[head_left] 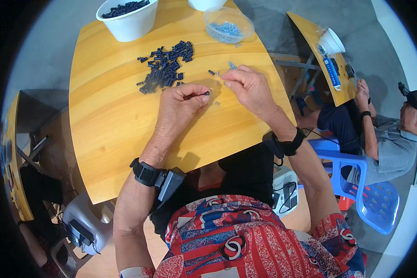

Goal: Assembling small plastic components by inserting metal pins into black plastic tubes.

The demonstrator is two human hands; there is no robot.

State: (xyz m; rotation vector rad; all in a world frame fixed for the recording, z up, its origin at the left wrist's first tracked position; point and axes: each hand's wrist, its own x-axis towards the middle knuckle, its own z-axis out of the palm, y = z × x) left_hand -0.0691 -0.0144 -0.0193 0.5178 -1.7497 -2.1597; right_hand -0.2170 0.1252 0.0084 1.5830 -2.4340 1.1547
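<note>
Perhaps the small black piece (206,93) could slip, since only fingertips of the left hand (178,106) pinch it, above the counter (125,139) just right of the dark pile (164,69). Loose pale bits (232,66) might scatter if the right hand (251,90) brushes them; its thumb and forefinger nearly meet, contents unclear. Both hands angle inward, backs up, the right farther out.
</note>
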